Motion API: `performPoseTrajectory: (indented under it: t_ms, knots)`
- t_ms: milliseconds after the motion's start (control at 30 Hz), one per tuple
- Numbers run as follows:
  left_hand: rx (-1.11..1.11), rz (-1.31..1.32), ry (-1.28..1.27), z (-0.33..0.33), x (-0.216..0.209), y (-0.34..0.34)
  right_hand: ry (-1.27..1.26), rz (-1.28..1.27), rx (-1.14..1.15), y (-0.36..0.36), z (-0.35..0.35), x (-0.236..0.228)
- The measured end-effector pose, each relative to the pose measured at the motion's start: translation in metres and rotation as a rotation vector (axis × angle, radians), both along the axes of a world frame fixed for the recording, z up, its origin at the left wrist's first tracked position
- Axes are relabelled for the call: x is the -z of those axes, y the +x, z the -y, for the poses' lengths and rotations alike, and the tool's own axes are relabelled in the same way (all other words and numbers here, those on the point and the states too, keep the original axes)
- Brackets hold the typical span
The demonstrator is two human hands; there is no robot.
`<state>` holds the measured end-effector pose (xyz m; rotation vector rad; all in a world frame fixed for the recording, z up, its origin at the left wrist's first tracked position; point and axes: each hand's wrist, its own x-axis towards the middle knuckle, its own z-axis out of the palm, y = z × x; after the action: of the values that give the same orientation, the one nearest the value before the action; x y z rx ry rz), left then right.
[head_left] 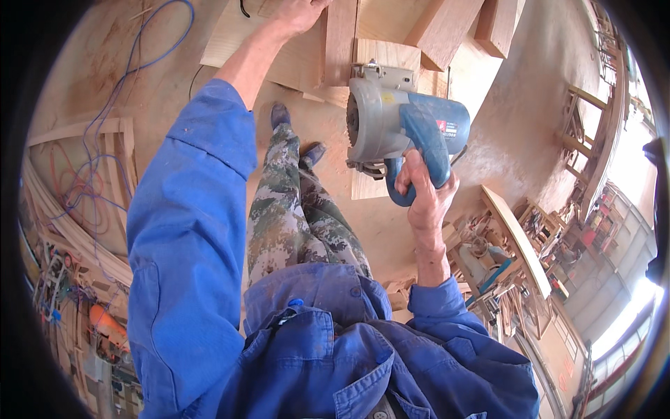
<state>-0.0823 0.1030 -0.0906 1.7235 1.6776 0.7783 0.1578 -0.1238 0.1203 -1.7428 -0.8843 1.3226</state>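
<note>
My right hand (424,199) is wrapped round the blue loop handle of a portable circular saw (377,126). The saw has a grey blade guard on its left and a blue motor housing on its right. Its metal base lies by a pale board (387,52) at the near edge of the bench. My left hand (299,15) reaches to the top edge of the picture, beside a reddish wooden beam (340,42). Its fingers are mostly cut off by the frame, so its grip and any contact with the beam are hidden.
Two more thick beams (443,31) lie at the far right of the wooden bench top (234,38). A blue cord (115,91) loops across the floor at left, near a wooden frame (125,150). Stacked timber and tools (502,265) stand at lower right.
</note>
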Motion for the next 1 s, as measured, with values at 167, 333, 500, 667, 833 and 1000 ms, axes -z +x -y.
performPoseTrajectory:
  t_ms: [167, 333, 500, 667, 833, 1000]
  knots:
    - [0.068, 0.044, -0.049, 0.002, -0.034, 0.003, -0.016, 0.001, 0.003, 0.0, -0.003, -0.006]
    - [0.112, 0.178, 0.055, -0.004, 0.002, -0.012, 0.047, -0.084, -0.077, -0.003, -0.003, -0.001]
    - [0.09, 0.16, -0.059, -0.006, 0.0, 0.0, 0.101, -0.041, -0.164, 0.005, -0.002, 0.004]
    - [0.061, 0.163, -0.023, -0.009, 0.009, 0.002, 0.069, -0.123, -0.143, 0.005, -0.001, 0.009]
    - [0.059, 0.212, 0.011, -0.014, 0.007, 0.002, 0.095, -0.054, -0.169, 0.005, -0.001, 0.016]
    - [0.05, 0.147, -0.06, -0.001, 0.0, -0.008, 0.076, -0.015, -0.109, -0.004, -0.003, 0.014]
